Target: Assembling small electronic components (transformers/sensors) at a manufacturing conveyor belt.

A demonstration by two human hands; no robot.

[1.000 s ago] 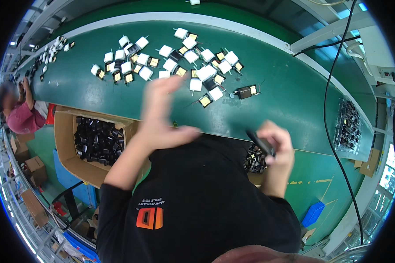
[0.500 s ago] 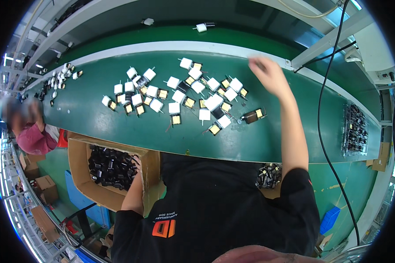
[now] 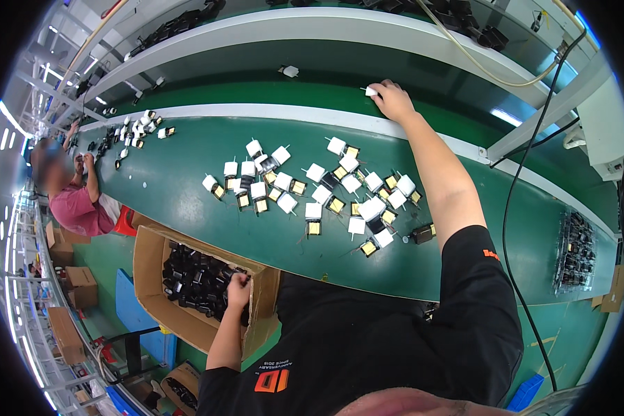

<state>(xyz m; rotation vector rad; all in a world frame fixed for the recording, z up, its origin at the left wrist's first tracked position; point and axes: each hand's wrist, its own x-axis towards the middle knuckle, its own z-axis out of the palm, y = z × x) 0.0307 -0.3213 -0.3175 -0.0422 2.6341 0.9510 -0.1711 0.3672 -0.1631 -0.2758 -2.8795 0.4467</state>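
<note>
My right hand (image 3: 394, 101) reaches past the table's far rail to the green strip behind it. Its fingers are closed on a small white-capped part (image 3: 371, 91) with a thin pin. My left hand (image 3: 238, 291) is inside a cardboard box (image 3: 262, 305), at its right side above a heap of black parts (image 3: 195, 279). Those fingers are bent together; whatever is between them cannot be made out. On the green table (image 3: 256, 243) lie several white-capped parts (image 3: 314, 211) with yellow-and-black bodies and thin wires. A dark-bodied part (image 3: 420, 234) is partly hidden by my right arm.
Another white part (image 3: 290, 71) lies on the far strip. A white rail (image 3: 298, 112) divides strip from table. A black cable (image 3: 507, 208) hangs at the right, before a clear tray of dark parts (image 3: 575, 253). A co-worker (image 3: 83, 201) sits far left near more parts (image 3: 139, 130).
My right hand has gone from above the table's far edge to the strip and closed on the white-capped part. My left hand's fingers have drawn together in the box. The whole view has shifted.
</note>
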